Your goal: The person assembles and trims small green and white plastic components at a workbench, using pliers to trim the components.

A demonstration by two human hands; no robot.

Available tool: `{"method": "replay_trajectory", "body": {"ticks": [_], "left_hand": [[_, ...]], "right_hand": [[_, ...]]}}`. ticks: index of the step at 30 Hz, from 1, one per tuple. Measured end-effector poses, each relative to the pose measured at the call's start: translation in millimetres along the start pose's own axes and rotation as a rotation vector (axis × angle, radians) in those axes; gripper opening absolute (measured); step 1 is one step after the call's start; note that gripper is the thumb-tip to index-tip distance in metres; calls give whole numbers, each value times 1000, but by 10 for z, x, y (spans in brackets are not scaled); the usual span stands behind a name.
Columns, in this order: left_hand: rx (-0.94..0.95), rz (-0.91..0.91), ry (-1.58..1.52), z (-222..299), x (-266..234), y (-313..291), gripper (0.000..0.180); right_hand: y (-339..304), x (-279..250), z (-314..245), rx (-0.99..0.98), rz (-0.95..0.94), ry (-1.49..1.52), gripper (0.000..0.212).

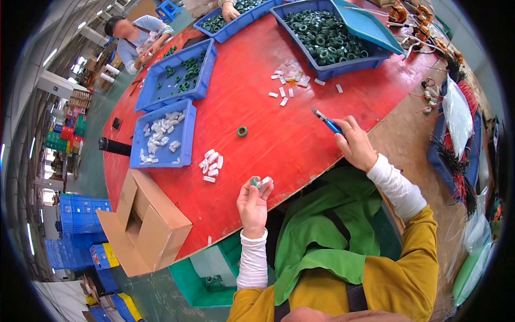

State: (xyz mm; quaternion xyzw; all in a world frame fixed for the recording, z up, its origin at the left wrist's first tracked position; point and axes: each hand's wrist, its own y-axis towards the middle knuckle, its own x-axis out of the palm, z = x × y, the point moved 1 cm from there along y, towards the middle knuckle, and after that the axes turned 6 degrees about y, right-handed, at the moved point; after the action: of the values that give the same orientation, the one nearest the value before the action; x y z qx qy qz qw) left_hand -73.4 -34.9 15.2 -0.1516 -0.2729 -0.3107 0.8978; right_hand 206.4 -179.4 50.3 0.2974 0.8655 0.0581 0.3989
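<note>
A red table (230,107) fills the middle, bearing a blue tray (351,67) heaped with dark green rings at its far side, and an open cardboard box (161,236) at its near left edge. Above the box sits a smaller blue bin (188,129) of white pieces. The right hand (355,142) curls closed around a blue-and-black tool (331,125) with a metal tip, any print on it too small to read. The left hand (252,209), fingers pinched narrow, holds a small green-and-white item (255,182) over the table's near edge. Beyond it lies one green ring (238,132)
</note>
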Motion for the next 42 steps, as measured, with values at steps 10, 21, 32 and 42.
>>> {"method": "replay_trajectory", "body": {"ticks": [10, 21, 32, 42], "left_hand": [[94, 28, 51, -30, 120, 133, 26], [89, 13, 35, -28, 183, 118, 19], [66, 34, -3, -98, 185, 148, 15], [18, 73, -119, -181, 332, 230, 18]], "right_hand": [[-601, 534, -740, 744, -739, 1428, 47], [-651, 739, -797, 766, -787, 1436, 49], [-582, 797, -866, 683, -667, 1327, 43], [-657, 1161, -992, 537, -336, 1328, 35]]}}
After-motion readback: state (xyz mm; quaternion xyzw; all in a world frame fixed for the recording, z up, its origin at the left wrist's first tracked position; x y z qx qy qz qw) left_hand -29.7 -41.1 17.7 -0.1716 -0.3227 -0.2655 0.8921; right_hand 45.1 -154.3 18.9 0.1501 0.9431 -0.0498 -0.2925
